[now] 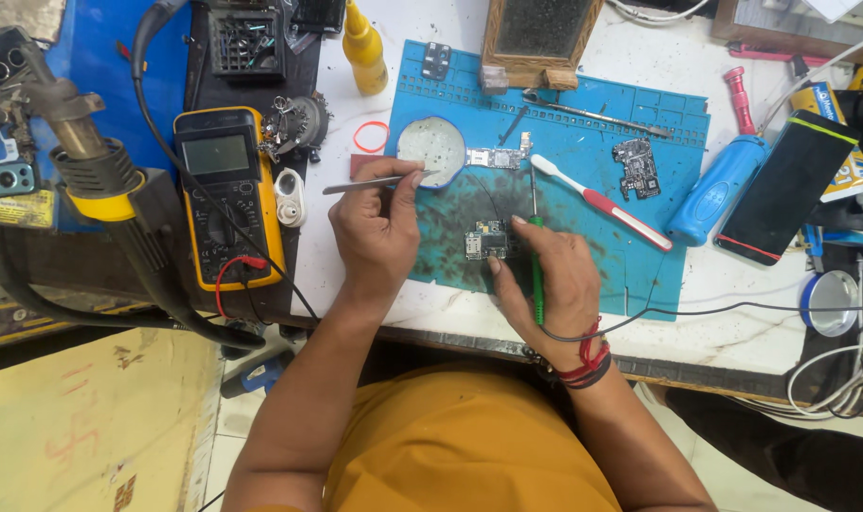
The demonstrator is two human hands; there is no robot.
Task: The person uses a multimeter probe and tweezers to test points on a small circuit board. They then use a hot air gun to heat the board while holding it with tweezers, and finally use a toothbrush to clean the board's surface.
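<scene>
Blue silicone work mat [659, 114] with dark sooty smudges, yellow-and-black multimeter [225, 190], toothbrush [597, 201] white with a red handle, green-handled soldering iron [536, 275], orange rubber band [371, 137], red thread bracelets [588, 365].

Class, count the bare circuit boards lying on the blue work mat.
3: a small green circuit board beside the right hand, a pale strip-shaped board beside the white round dish, a dark board farther right. Others may be hidden.
</scene>
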